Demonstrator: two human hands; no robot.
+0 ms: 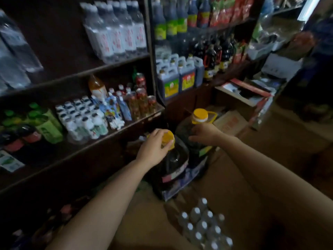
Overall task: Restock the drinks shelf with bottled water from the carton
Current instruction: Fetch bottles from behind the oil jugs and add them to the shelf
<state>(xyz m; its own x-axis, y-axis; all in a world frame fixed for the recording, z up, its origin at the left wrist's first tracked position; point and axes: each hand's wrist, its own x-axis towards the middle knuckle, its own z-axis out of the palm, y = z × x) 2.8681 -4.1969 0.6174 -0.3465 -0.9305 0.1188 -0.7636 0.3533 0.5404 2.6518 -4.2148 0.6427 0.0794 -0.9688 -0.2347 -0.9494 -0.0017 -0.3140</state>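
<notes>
An open brown carton (234,177) at the bottom right holds several clear water bottles with white caps (203,226). Beyond it stand two big dark jugs with yellow caps. My left hand (153,147) grips the yellow cap of the nearer jug (173,159). My right hand (203,132) holds the neck of the farther jug (199,114), just below its cap. Wrapped packs of bottled water (117,33) stand on the upper shelf at the left, tilted.
The middle shelf (108,136) carries small white bottles, green drinks, pouches and jars. Sauce bottles and jerrycans fill the right-hand shelves (180,76). More cardboard boxes (232,121) lie on the floor behind the jugs.
</notes>
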